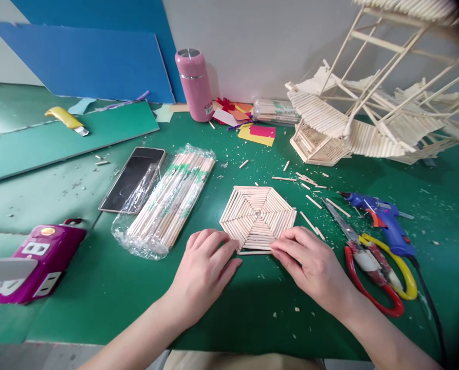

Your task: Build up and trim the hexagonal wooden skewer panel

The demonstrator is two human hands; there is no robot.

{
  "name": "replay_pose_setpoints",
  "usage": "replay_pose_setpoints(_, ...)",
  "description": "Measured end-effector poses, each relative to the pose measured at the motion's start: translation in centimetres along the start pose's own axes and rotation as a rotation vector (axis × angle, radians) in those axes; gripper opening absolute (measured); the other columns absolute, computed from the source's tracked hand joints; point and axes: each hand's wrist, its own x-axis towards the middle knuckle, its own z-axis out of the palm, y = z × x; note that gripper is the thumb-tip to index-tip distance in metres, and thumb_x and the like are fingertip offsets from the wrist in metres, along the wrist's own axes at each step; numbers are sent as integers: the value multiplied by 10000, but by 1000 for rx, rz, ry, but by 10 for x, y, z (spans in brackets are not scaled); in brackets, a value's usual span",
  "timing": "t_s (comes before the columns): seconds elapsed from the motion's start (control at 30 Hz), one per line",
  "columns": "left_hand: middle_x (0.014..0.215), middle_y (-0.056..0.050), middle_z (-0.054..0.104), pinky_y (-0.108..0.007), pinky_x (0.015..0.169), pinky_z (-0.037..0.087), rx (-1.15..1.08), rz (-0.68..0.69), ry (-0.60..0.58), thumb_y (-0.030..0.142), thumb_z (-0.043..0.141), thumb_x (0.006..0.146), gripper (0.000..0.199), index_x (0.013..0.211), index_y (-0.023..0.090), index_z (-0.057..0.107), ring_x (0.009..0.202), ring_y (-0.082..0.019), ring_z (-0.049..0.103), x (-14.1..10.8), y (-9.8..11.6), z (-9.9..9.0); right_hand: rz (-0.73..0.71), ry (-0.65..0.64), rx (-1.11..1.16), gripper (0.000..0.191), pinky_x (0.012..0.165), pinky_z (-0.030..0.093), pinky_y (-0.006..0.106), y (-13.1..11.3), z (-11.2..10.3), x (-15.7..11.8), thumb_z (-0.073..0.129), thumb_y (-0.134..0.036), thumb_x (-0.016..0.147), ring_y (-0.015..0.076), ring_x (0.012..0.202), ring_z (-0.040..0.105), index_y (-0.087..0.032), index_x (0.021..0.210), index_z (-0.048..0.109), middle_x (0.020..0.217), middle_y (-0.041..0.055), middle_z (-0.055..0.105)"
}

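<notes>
On the green table lies a flat hexagon panel [258, 210] made of rings of short wooden sticks. Along its near edge is a loose wooden stick [254, 253], with a thin dark gap between it and the panel. My left hand [208, 262] has its index finger and thumb closed at the stick's left end. At the right end, the fingertips of my right hand [310, 259] pinch the same stick. Both hands rest low beside the panel's near corners.
Right of my hands lie scissors [371, 257] and a blue glue gun [387, 221] with a cord. A stick structure [368, 103] rises behind. Leftward are bagged sticks [175, 195], a phone [132, 177], a purple power socket [40, 262], a cutter [67, 119] and a pink bottle [194, 85].
</notes>
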Motion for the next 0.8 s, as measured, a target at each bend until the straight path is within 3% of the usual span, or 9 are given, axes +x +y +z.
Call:
replay_pose_setpoints(0.57, 841, -58, 567, -353, 700, 425, -96, -4, 10, 181, 540, 829, 86, 848, 175, 624, 780, -185, 529, 5, -6, 15, 20, 7, 73, 200, 672, 488, 316, 1, 9, -1, 505, -116, 843, 182, 800, 535, -177, 954, 659, 825, 67, 551)
replay_pose_setpoints(0.8, 827, -54, 565, -341, 690, 454, -117, 25, 66, 166, 543, 819, 93, 844, 182, 631, 763, -178, 541, 4, -7, 18, 31, 25, 76, 212, 677, 499, 336, 0, 11, -1, 493, -128, 840, 194, 810, 542, -194, 965, 650, 836, 67, 553)
